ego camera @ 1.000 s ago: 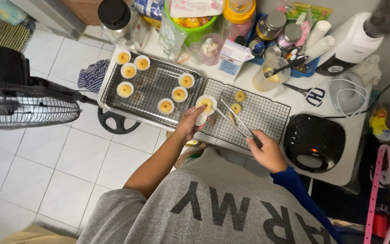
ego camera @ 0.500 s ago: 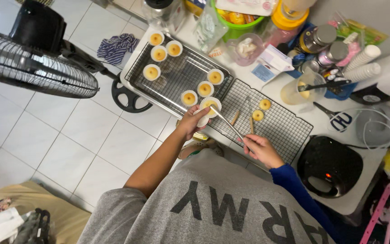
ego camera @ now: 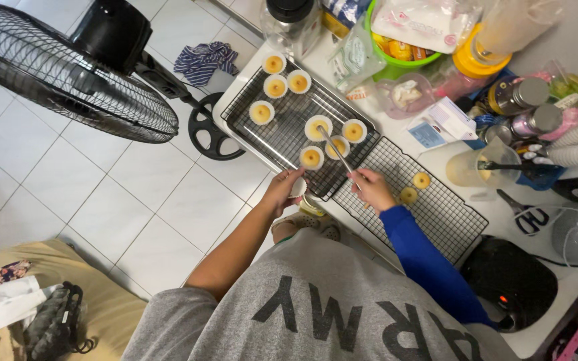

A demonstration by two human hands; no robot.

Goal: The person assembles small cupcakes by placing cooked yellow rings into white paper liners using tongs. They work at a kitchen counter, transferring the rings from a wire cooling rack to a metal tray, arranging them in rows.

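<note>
The right hand, in a blue sleeve, has its fingers curled closed round the handles of a pair of metal tongs. The tongs reach out from the hand across the dark wire rack, and their tips meet a small yellow tart in a white paper cup near the rack's near right corner. The left hand rests at the near edge of that same rack, its fingers bent round something small and pale; what it is cannot be told.

On the dark wire rack sit six more tarts of the same kind: one just beside the left hand, two beside the tong tips, and three at the rack's far left end. Touching the rack's right side lies a second wire rack, which carries two bare yellow tarts just right of the right hand.

Beyond the dark rack stand a green bowl, jars and packets. Right of the second rack lie scissors and a round black appliance. Left of the dark rack, on the tiled floor, stands a black fan.
</note>
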